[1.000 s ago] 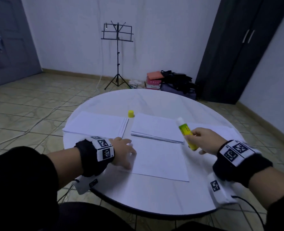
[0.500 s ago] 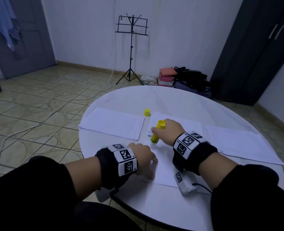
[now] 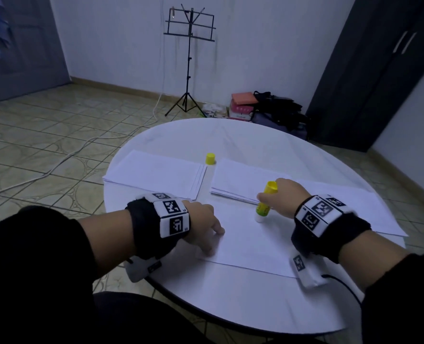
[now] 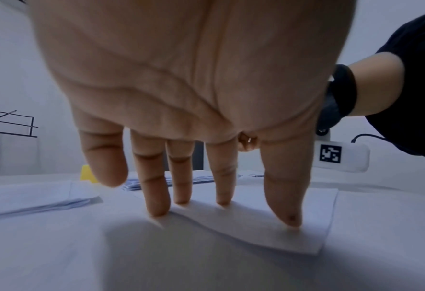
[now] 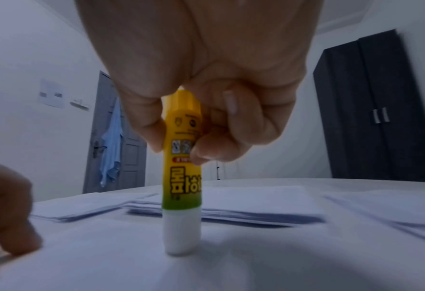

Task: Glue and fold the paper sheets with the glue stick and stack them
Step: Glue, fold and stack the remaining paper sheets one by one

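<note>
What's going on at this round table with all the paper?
A person is gluing paper. Their right hand grips a yellow glue stick upright, its white tip pressed on the single sheet in front of them. The left hand holds that sheet's near left corner down with straight fingers. Behind it lie two paper stacks, with the glue's yellow cap standing between them. More paper lies to the right.
</note>
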Demonstrator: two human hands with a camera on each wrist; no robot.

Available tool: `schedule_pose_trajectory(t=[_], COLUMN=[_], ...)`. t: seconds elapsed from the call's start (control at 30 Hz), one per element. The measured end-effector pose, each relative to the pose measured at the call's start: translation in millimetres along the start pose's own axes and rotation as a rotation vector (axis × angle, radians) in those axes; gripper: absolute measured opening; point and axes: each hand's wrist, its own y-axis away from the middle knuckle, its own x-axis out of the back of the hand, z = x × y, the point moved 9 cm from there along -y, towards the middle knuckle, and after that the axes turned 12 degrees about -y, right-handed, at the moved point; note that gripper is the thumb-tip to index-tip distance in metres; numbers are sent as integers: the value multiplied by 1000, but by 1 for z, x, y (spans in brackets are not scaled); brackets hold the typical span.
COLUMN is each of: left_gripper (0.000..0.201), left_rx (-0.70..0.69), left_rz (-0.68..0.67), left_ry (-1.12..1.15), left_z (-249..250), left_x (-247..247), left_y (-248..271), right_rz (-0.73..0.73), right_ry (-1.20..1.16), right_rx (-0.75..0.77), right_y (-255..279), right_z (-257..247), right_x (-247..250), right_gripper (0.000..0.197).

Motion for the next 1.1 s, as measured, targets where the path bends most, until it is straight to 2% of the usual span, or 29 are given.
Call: schedule_pose_trajectory(t=[0.17, 0.27, 0.4, 0.53, 0.57, 0.73, 0.93, 1.1], left_gripper=[77, 76, 86, 118, 120, 122, 104, 110], left_rx=[15, 43, 84, 165, 167, 213, 65, 96], left_rz=[24, 31, 19, -7, -5, -13, 59, -19], left_ry=[13, 25, 21, 108, 91, 74, -1, -127], left_z=[-1, -4, -11, -23, -23, -26, -12, -12], left_x=[3, 5, 5, 3, 4, 3, 16, 8], left_y=[-2, -3, -2, 1, 2, 4, 8, -2], right_rz=[34, 44, -2, -109, -126, -176, -259, -285], right_ry=[-52, -116, -226, -211, -183, -53, -39, -6], right_rx=[-97, -58, 136, 275, 292, 327, 415, 372], right_y=[10, 15, 28, 34, 34, 36, 57, 71], right_z=[48, 48, -5, -62, -71, -90, -92, -72], right_x=[28, 34, 21, -14, -23, -52, -61, -54], right_gripper=[27, 23, 17, 20, 23, 39, 27, 23])
